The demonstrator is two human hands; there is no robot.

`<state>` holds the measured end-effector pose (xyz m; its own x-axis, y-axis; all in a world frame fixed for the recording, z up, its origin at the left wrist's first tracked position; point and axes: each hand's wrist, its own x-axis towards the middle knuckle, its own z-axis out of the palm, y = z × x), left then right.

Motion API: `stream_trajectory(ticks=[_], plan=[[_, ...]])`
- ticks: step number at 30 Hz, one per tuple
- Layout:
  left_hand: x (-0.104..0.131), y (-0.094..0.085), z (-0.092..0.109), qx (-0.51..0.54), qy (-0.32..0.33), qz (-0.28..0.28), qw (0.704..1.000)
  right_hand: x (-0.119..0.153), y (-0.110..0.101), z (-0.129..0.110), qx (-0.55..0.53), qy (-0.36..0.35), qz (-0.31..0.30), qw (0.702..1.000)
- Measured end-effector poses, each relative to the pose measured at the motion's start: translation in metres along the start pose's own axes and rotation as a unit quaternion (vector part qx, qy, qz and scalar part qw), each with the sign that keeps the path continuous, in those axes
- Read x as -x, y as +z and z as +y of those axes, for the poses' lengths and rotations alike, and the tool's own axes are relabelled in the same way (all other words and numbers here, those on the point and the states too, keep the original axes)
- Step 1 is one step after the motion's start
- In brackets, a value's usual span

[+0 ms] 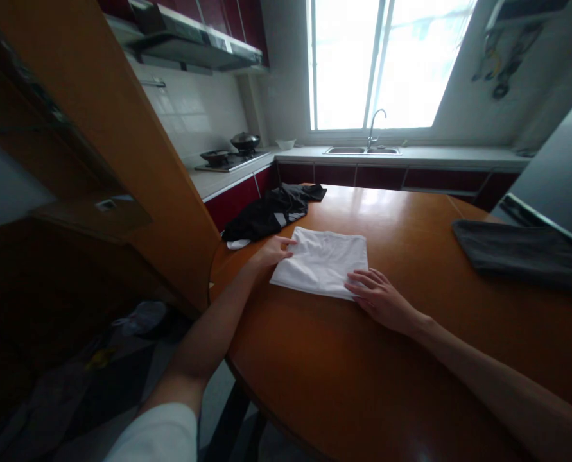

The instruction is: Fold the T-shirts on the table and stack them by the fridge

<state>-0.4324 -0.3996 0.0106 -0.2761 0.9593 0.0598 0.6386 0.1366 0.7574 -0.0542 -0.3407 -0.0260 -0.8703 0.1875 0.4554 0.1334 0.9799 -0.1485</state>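
A folded white cloth (325, 262) lies flat on the round wooden table (363, 366). My left hand (275, 249) pinches its far left corner between thumb and fingers. My right hand (381, 298) rests palm down at the cloth's near right corner, fingers spread and fingertips on the fabric. A crumpled black garment (272, 212) with a bit of white sits just beyond my left hand, at the table's far left edge.
A folded dark grey cloth (521, 253) lies at the table's right side. Behind are a kitchen counter with a sink and tap (370, 146), a gas stove with pans (230, 156), and a bright window. A wooden panel (122, 147) stands on the left.
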Motion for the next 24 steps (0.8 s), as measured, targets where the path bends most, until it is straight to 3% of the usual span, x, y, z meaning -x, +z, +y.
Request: stream_trajectory(ticks=[6, 11, 15, 17, 21, 24], plan=[[0.001, 0.0, 0.002, -0.016, 0.014, 0.011, 1.0, 0.001, 0.001, -0.002, 0.009, 0.002, -0.02, 1.0], [0.001, 0.001, 0.004, -0.103, 0.023, 0.016, 0.994, 0.001, 0.0, -0.003, 0.012, -0.004, -0.026, 1.0], [0.006, -0.014, 0.017, -0.128, 0.078, 0.048, 0.988, 0.0, 0.0, -0.004, 0.005, -0.007, -0.013, 1.0], [0.014, -0.026, 0.026, -0.119, 0.106, -0.001, 0.987, 0.0, 0.001, -0.004, 0.001, -0.006, -0.009, 1.0], [0.044, -0.042, 0.036, -0.125, 0.131, -0.183, 0.966, 0.001, 0.002, -0.003, -0.009, -0.005, -0.002, 1.0], [0.067, -0.043, 0.029, -0.165, 0.131, -0.229, 0.95, 0.001, 0.001, -0.002, -0.017, -0.003, -0.006, 1.0]])
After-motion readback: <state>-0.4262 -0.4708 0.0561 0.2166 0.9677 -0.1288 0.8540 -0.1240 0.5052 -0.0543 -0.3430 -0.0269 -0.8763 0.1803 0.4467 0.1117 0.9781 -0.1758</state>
